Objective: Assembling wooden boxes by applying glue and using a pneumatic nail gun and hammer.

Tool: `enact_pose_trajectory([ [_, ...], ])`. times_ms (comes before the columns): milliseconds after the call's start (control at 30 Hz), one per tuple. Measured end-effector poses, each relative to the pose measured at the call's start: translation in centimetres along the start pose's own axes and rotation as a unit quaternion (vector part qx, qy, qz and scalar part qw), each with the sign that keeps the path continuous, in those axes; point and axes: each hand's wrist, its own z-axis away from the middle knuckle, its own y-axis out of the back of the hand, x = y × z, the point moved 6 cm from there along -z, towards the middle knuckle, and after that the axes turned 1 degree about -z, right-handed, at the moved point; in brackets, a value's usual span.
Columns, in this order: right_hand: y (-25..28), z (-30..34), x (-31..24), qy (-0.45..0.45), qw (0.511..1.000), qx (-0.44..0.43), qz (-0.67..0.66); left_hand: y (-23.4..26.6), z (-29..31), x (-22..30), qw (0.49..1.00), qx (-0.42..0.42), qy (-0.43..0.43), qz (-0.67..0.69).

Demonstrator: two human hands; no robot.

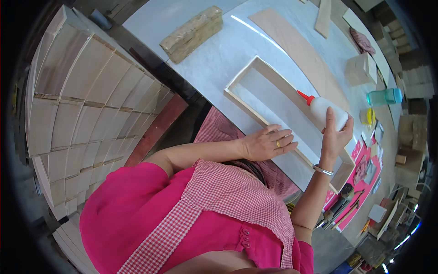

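Observation:
A long, open rectangular wooden frame point(246, 107) lies on the pale tabletop in front of me. My right hand point(338, 132), with a silver bangle at its wrist, is wrapped around a white squeeze bottle point(325, 112) with a red cap and pointed nozzle. The bottle is tilted over the frame, its nozzle tip pointing left beside the far long wall. Whether the tip touches the wood I cannot tell. Across the near long wall rests my left hand point(270, 142), fingers apart and holding nothing, a gold ring on one finger.
Stacked pale wooden boxes point(84, 102) rise at the left. A rough brownish block point(191, 34) sits at the table's far left. Beyond the frame are a thin wooden sheet point(303, 52), pale blocks point(358, 71), a teal bottle point(384, 96) and a yellow container point(367, 116). Tools point(344, 205) lie at right.

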Motion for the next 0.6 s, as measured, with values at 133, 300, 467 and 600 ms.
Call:
enact_pose_trajectory([
  [133, 2.9, 0.2, 1.0, 0.041, 0.998, 0.035, 0.032, -0.2, -0.1, 0.1, 1.000, -0.005, -0.001, -0.005],
  [300, 6.9, 0.5, 3.1, 0.018, 0.997, 0.060, 0.049, -0.2, -0.3, 0.2, 1.000, -0.008, 0.003, -0.018],
  [467, 10.6, 0.9, 4.4, 0.004, 0.994, 0.082, 0.074, -0.2, -0.5, 0.3, 1.000, -0.019, 0.005, -0.023],
  [600, 13.1, 1.4, 5.3, -0.016, 0.992, 0.098, 0.076, -0.3, -0.5, 0.4, 1.000, -0.025, 0.006, -0.017],
])
